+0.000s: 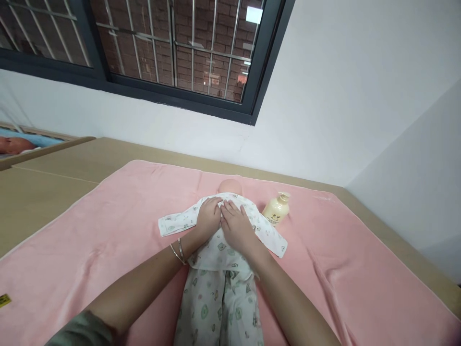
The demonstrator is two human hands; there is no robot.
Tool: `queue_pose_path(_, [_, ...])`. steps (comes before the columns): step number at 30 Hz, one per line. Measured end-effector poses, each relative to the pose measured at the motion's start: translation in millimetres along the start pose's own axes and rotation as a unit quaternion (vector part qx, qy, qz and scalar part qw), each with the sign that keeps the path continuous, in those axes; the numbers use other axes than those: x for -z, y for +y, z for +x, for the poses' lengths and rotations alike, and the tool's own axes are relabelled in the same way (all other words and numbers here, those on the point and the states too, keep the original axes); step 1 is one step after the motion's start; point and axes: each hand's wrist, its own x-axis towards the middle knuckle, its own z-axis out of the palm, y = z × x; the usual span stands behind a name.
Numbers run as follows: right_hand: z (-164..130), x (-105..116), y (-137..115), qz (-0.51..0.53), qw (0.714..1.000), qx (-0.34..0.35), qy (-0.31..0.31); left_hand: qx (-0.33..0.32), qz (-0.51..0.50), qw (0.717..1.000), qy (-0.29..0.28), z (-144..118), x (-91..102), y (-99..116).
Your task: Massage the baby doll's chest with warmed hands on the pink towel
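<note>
A baby doll lies on a pink blanket (122, 250), dressed in a white printed long-sleeved top (219, 252) and matching printed pants (205, 307). Only the crown of the doll's head (230, 186) shows beyond the collar. Both of my hands rest flat on the doll's upper chest, side by side and almost touching. My left hand (209, 217) has its fingers stretched toward the collar. Beside it, my right hand (236, 226) lies with fingers extended and slightly apart. Neither holds anything. The doll's sleeves spread out to both sides.
A cream pump bottle (277, 209) stands tilted on the blanket right of the doll. The wooden tabletop (65, 163) meets a white wall (173, 127) below a barred window (180, 48). At far left is a wooden-edged tray or crib (46, 151) holding another doll (16, 145).
</note>
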Motion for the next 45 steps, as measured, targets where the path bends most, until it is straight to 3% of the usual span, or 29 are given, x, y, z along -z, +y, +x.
queue_pose_path(7, [17,6,41,0.043,0.990,-0.130,0.014,0.002,-0.005,1.000,0.004,-1,-0.7,2])
queue_pose_path(13, [15,2,39,0.015,0.991,-0.124,0.041,0.000,0.020,1.000,-0.018,2,2.7,4])
queue_pose_path(20, [16,5,44,0.027,0.992,-0.115,0.044,-0.033,0.145,0.988,-0.032,-15,-5.9,24])
queue_pose_path(23, [16,6,41,0.006,0.993,-0.108,0.049,-0.071,0.156,0.984,-0.051,-19,-9.5,28])
queue_pose_path(29, [6,10,6,-0.077,0.988,-0.136,0.021,-0.010,0.187,0.980,-0.064,4,-1.2,6])
queue_pose_path(32, [0,9,-7,-0.090,0.988,-0.122,0.014,-0.035,0.208,0.976,-0.060,5,0.1,5])
queue_pose_path(40, [12,8,21,-0.001,0.991,-0.134,0.028,-0.059,0.263,0.961,-0.062,-20,-8.3,28])
queue_pose_path(45, [5,8,7,0.000,0.991,-0.136,0.004,-0.089,0.238,0.961,-0.106,-7,1.3,19])
